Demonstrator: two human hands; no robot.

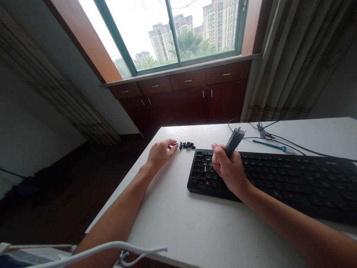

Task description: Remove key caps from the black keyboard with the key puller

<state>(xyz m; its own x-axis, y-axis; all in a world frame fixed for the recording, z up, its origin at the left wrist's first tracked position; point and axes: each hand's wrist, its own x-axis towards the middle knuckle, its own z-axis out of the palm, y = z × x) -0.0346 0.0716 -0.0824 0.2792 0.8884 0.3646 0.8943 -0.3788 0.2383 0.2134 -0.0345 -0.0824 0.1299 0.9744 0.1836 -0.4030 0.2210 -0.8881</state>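
My right hand (230, 169) is closed around a black keycap puller (234, 142), held upright and tilted. Its metal prongs point up, and its wire loops reach down to the left end of a black keyboard (279, 176). Several sockets at that end are bare of keycaps. Beside the keyboard, my left hand (162, 153) rests on the white table with thumb and forefinger pinched on a small black piece, which looks like a keycap. Right by those fingertips lies a small pile of loose black keycaps (189, 145).
A blue stick-like tool (269, 145) lies behind the keyboard, near a bundled black cable (263, 131). The white table (167, 223) ends on the left above a dark floor. A white curved bar (111, 245) crosses the bottom left. Red-brown cabinets (178, 104) stand under the window.
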